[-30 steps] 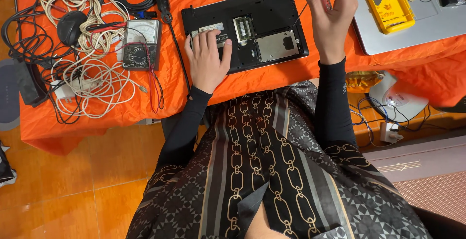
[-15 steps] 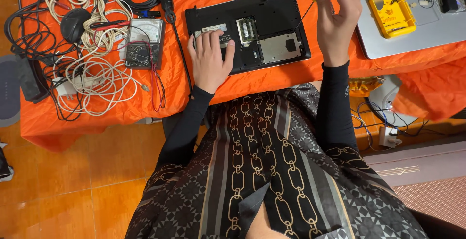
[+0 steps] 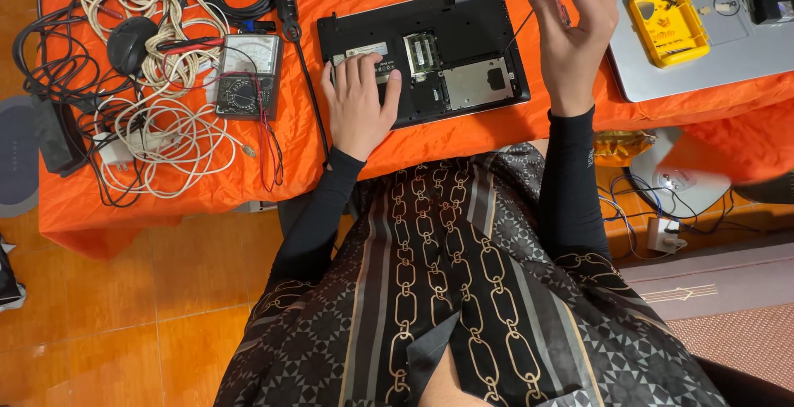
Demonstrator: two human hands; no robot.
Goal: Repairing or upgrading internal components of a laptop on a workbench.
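Note:
A black laptop [image 3: 463, 43] lies upside down on the orange cloth [image 3: 463, 138], its bottom cover off, showing memory and a silver drive bay. My left hand [image 3: 357, 101] rests flat on the laptop's left near corner, fingers together. My right hand [image 3: 579, 35] is raised above the laptop's right edge. It grips a thin screwdriver [image 3: 521, 31] with a red and yellow handle, whose shaft slants down toward the laptop's right side.
An analog multimeter [image 3: 246, 76] with red and black leads lies left of the laptop, beside tangled white cables [image 3: 165, 126] and a black mouse [image 3: 128, 43]. At the right, a yellow parts case [image 3: 666, 22] sits on a silver laptop [image 3: 728, 59]. A power strip [image 3: 666, 233] lies on the floor.
My right hand has shifted slightly right with the screwdriver, its fingers rearranged. My left hand has stayed on the laptop.

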